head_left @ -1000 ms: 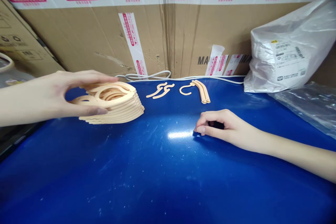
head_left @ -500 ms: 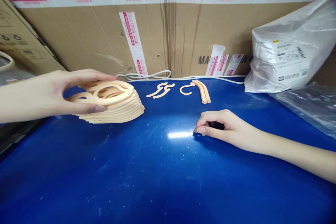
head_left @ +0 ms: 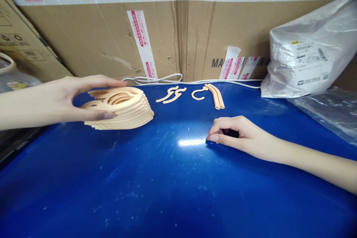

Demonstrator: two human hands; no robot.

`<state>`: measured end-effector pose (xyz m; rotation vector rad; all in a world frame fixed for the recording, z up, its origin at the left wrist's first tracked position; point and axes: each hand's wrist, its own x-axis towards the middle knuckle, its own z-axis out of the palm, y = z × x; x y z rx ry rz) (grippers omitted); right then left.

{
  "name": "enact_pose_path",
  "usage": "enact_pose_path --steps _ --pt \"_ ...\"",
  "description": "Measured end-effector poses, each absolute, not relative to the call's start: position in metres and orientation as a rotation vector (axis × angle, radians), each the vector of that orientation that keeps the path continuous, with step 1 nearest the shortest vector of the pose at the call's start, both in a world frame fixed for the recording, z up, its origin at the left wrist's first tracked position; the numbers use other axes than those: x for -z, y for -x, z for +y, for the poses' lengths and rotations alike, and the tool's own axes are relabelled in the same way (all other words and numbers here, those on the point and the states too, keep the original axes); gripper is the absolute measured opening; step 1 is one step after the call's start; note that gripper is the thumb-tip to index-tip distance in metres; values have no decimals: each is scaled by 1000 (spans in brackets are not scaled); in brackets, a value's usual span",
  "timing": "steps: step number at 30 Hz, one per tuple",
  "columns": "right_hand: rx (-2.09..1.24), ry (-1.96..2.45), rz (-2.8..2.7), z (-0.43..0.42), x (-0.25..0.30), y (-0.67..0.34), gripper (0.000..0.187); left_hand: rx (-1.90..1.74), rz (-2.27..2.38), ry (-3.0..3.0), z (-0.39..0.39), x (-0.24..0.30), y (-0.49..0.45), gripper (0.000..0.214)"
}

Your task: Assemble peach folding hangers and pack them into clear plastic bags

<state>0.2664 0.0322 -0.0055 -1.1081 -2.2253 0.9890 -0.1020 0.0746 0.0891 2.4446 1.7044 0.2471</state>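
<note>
My left hand (head_left: 69,98) is around a stack of cream plastic hanger pieces (head_left: 125,113), curved and with oval openings. Its thumb lies along the near side and its fingers reach over the far side. To the right of the stack lie two small S-shaped cream pieces (head_left: 174,95), side by side. Farther right is a folded cream hanger (head_left: 214,96), its hook pointing left. My right hand (head_left: 230,132) rests on the blue table (head_left: 156,178), fingers curled and fingertips closed against the thumb. I see nothing between them.
Behind the table stands a large cardboard box (head_left: 97,37) sealed with printed tape. A white cable (head_left: 156,80) runs along its foot. At the back right are a white plastic-wrapped package (head_left: 304,55) and clear plastic film (head_left: 329,111). A grey container (head_left: 13,74) stands at the left.
The view has shifted slightly. My left hand and the top of the stack sit a little farther right. My right hand stays in place, and the loose pieces have not moved.
</note>
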Motion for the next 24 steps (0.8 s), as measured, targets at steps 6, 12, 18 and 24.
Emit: enact_pose_path --steps 6,12,18,24 --pt "-982 1097 -2233 30 5 -267 26 -156 1635 -2550 79 -82 119 84" --pt "-962 1087 -2244 32 5 -266 25 -41 1774 -2509 89 -79 144 98" --pt "-960 1078 -2249 32 5 -265 26 -69 1792 -2472 88 -82 142 98" --pt "-964 1075 -2249 32 6 -266 26 -74 1795 -2471 87 -84 139 95"
